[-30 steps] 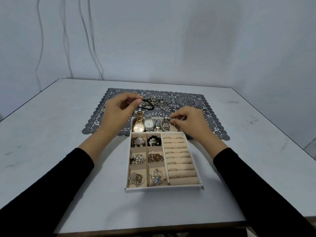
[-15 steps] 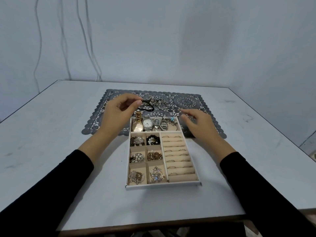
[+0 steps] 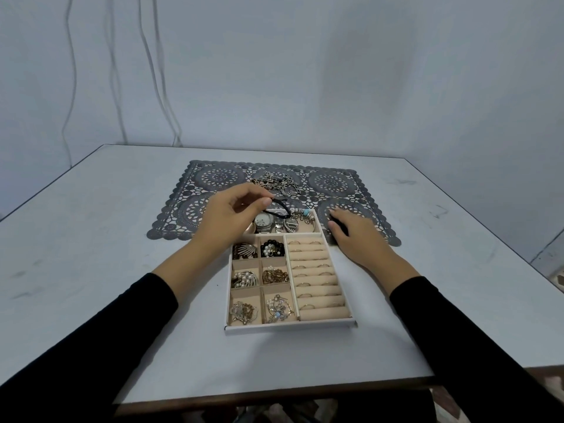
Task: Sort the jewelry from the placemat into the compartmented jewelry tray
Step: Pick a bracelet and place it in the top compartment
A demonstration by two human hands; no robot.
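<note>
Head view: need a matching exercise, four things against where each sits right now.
Things:
1. black band
2. chain pile
3. silver watch
4. right hand

Places:
A. in the far compartment of the tray
B. pinched by the left hand
C. resting at the near edge of the placemat, right of the tray
D. heaped on the placemat, beyond the tray

Pairs: 1-B, 2-D, 3-A, 4-C

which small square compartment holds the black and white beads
The far compartment of the right column, beside the ring rolls; the other five hold gold or silver pieces.
</note>
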